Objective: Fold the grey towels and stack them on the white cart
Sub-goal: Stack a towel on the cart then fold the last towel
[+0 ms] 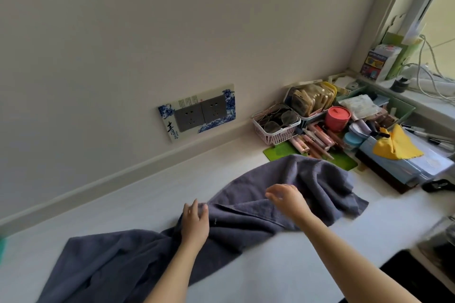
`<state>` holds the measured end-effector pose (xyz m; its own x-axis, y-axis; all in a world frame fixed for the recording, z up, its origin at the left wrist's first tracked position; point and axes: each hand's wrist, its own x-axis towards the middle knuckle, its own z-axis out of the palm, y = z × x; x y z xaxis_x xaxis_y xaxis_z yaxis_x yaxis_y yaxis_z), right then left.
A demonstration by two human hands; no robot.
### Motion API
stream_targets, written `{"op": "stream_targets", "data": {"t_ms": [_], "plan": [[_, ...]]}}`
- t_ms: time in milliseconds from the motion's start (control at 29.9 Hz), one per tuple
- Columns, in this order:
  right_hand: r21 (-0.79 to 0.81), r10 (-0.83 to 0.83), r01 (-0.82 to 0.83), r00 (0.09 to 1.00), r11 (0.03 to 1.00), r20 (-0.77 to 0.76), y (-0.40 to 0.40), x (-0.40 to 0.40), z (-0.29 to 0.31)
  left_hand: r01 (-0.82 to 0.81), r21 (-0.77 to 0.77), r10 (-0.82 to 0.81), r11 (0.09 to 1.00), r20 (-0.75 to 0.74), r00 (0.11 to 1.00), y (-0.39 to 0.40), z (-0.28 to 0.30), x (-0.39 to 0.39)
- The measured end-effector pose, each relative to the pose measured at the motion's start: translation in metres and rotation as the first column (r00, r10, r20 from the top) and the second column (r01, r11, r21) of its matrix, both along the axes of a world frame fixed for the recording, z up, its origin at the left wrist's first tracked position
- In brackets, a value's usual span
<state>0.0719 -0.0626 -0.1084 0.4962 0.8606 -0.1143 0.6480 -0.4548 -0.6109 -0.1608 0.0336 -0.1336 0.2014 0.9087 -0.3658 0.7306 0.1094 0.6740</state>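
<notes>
Towel (246, 216): grey, unfolded and rumpled, lying on the white desk (135, 194); I read it as one towel, though bunched folds at the middle could hide a second. Its long axis runs diagonally, from the near-left corner of view up to the far right, where the far end touches a green mat (275, 151). My left hand (194, 222) rests on the bunched middle, fingers loosely extended, pressing rather than pinching; I judge it pins the cloth so the far half can be spread. My right hand (286, 198) hovers just above the far half, fingers relaxed and spread, holding nothing. No fold made yet. Cart not in view. A pink basket (275, 128) and other clutter crowd the desk's far right.
</notes>
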Motion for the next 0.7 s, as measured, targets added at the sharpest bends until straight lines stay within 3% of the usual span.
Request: {"op": "stream_targets", "data": {"t_ms": [100, 167, 301, 468, 568, 668, 701], "plan": [[-0.069, 0.114, -0.122, 0.988, 0.990, -0.102, 0.006, -0.026, -0.017, -0.061, 0.037, 0.059, 0.997, 0.055, 0.997, 0.003, -0.016, -0.023], [-0.125, 0.153, -0.168, 0.981, 0.978, -0.119, 0.012, -0.037, -0.028, -0.073, 0.078, 0.075, 0.994, -0.016, 0.997, 0.010, -0.022, -0.029], [-0.273, 0.190, -0.179, 0.982, 0.945, 0.013, 0.018, -0.047, -0.039, -0.032, 0.132, 0.055, 0.991, -0.171, 0.984, 0.013, -0.025, -0.041], [-0.319, 0.179, -0.137, 0.978, 0.938, 0.106, 0.024, -0.060, -0.050, -0.050, 0.236, 0.064, 0.971, -0.052, 0.997, 0.004, -0.022, -0.061], [-0.203, 0.134, -0.116, 0.988, 0.972, 0.077, 0.023, -0.063, -0.053, -0.049, 0.115, 0.034, 0.992, 0.129, 0.991, 0.000, -0.001, -0.066], [0.043, 0.148, -0.145, 0.987, 0.989, -0.066, 0.016, -0.052, -0.038, 0.143, -0.019, -0.142, 0.990, 0.042, 0.989, 0.002, 0.025, -0.070], [0.050, 0.208, -0.203, 0.967, 0.978, -0.148, 0.010, -0.046, -0.026, 0.237, -0.102, -0.237, 0.966, 0.007, 0.971, 0.001, 0.033, -0.072]]}}
